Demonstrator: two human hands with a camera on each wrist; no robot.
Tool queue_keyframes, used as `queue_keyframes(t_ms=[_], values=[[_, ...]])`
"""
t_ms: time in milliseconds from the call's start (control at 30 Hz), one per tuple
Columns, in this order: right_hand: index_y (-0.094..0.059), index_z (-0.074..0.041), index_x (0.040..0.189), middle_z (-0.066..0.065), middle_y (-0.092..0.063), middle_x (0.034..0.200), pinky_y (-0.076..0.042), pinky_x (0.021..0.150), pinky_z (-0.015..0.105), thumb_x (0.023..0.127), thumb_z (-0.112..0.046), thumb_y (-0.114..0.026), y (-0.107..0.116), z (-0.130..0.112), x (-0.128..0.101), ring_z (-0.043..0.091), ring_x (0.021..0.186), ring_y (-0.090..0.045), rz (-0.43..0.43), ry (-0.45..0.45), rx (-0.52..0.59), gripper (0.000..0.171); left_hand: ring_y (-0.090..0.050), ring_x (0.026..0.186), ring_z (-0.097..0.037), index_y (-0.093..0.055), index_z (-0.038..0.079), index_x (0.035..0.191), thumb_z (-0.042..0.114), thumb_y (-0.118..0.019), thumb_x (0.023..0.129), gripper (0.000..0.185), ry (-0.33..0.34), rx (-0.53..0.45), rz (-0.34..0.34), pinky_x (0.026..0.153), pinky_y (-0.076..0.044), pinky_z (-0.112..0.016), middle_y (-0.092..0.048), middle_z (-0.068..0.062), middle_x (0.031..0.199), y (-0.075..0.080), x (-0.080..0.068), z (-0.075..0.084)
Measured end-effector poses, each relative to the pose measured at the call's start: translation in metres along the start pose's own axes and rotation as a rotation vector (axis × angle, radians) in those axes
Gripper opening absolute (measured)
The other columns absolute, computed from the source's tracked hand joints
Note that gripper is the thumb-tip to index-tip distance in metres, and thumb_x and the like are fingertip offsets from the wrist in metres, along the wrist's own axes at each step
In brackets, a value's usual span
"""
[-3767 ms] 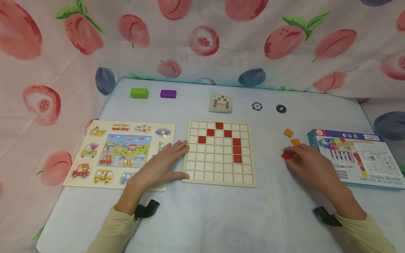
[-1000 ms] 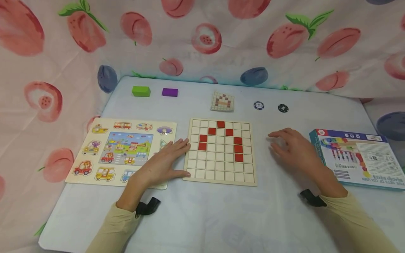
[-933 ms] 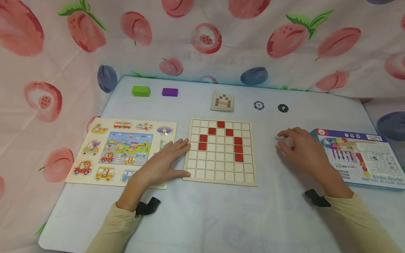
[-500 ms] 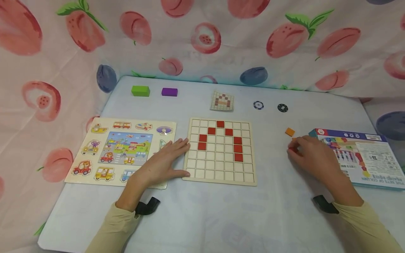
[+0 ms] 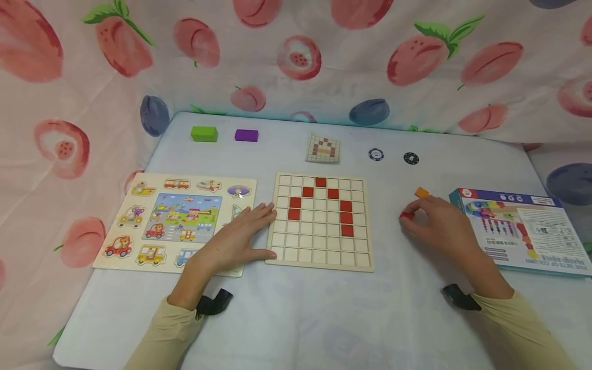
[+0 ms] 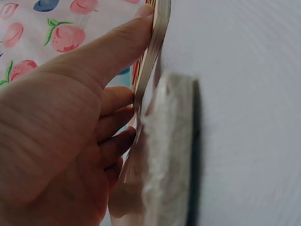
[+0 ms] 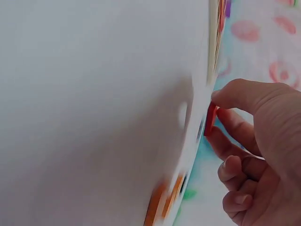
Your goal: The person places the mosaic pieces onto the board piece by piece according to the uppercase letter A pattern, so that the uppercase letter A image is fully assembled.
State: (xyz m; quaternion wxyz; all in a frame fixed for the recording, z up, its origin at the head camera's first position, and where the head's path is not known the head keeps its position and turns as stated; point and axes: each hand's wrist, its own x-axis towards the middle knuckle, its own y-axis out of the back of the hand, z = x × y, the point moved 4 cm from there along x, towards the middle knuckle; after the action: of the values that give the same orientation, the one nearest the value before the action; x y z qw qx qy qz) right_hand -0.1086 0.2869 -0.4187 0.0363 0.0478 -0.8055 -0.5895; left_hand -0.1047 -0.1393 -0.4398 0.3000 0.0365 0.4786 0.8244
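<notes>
Right hand pinches a red square tile between thumb and fingertips, just right of the wooden grid board. Left hand lies flat, fingers relaxed, against the board's left edge, holding nothing.

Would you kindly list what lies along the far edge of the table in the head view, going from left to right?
green block → purple block → small pattern card → blue-and-white poker chip → black poker chip
</notes>
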Motion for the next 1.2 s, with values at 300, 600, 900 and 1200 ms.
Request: queue_keyframes(t_ms=[300,600,900,1200], values=[[-0.079,-0.014,0.1,0.003,-0.077,0.102,-0.063,0.08,0.039,0.091,-0.026,-0.082,-0.033,-0.109,0.018,0.022,0.094,-0.068,-0.003,0.26,0.046,0.015,-0.02,0.169,-0.026,-0.038,0.018,0.167,0.052,-0.083,0.089,0.096,-0.018,0.003,0.013,0.14,-0.018,-0.05,-0.025,0.002,0.179,0.0,-0.001,-0.001],[-0.08,-0.022,0.098,-0.008,-0.076,0.096,-0.06,0.078,0.029,0.094,-0.026,-0.079,-0.055,-0.199,0.026,0.012,0.088,-0.066,-0.062,0.497,0.008,0.006,-0.019,0.169,-0.026,-0.037,0.02,0.167,0.053,-0.084,0.089,0.097,-0.002,0.001,0.011,0.139,-0.021,-0.053,-0.024,0.003,0.18,0.0,0.0,-0.001],[-0.082,-0.023,0.102,-0.007,-0.076,0.101,-0.057,0.079,0.029,0.096,-0.027,-0.08,-0.068,-0.216,0.034,0.014,0.09,-0.064,-0.1,0.491,-0.06,0.007,-0.02,0.169,-0.025,-0.038,0.02,0.167,0.052,-0.083,0.09,0.095,-0.017,0.0,0.008,0.14,-0.019,-0.051,-0.025,0.003,0.179,0.002,0.0,0.0],[-0.083,-0.023,0.118,-0.005,-0.076,0.113,-0.063,0.094,0.035,0.1,-0.028,-0.074,-0.062,-0.204,0.033,0.017,0.106,-0.071,-0.157,0.476,0.017,0.02,-0.02,0.169,-0.026,-0.037,0.02,0.167,0.052,-0.083,0.089,0.096,-0.014,0.007,0.009,0.14,-0.019,-0.051,-0.025,0.003,0.179,0.001,0.0,-0.002]])
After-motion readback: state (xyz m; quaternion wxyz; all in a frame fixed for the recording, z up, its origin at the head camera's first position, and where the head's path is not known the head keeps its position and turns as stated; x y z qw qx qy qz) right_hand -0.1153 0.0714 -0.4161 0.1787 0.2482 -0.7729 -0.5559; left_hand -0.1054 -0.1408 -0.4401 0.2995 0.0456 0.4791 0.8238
